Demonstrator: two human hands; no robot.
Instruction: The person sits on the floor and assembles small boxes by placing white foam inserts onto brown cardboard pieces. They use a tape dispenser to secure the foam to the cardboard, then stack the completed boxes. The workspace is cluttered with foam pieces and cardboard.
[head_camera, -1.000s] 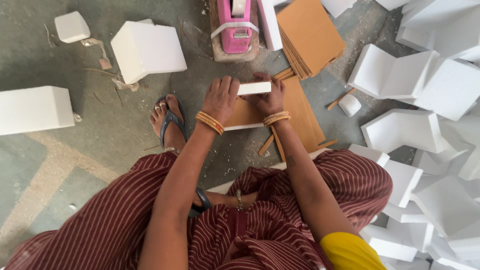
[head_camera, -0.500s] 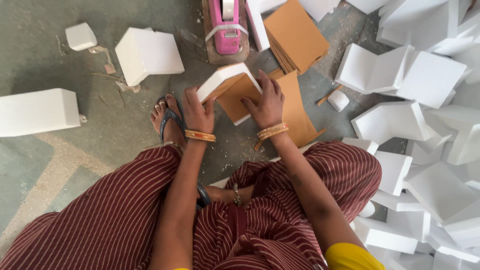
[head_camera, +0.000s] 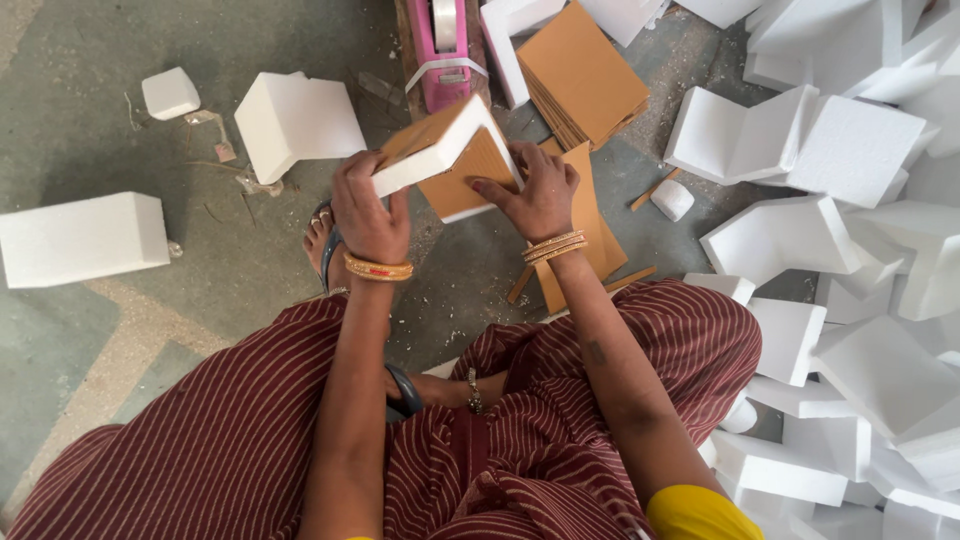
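An L-shaped white foam corner piece lined with brown cardboard (head_camera: 445, 160) is held up off the grey concrete floor (head_camera: 90, 120), tilted, just in front of the pink tape dispenser (head_camera: 443, 50). Its left arm is gripped by the left hand (head_camera: 368, 212), fingers curled together over the grainy foam edge. The right hand (head_camera: 538, 195) is laid against the cardboard face, fingers pressed close and flat on it; whether the thumb is tucked under the foam cannot be made out. Smooth brown cardboard sheets (head_camera: 580, 70) are stacked just beyond, and more lie flat under the right wrist. A pile of white foam corner blocks (head_camera: 850, 200) is heaped at the right. A rectangular white foam block (head_camera: 85, 238) is seen well apart at the left.
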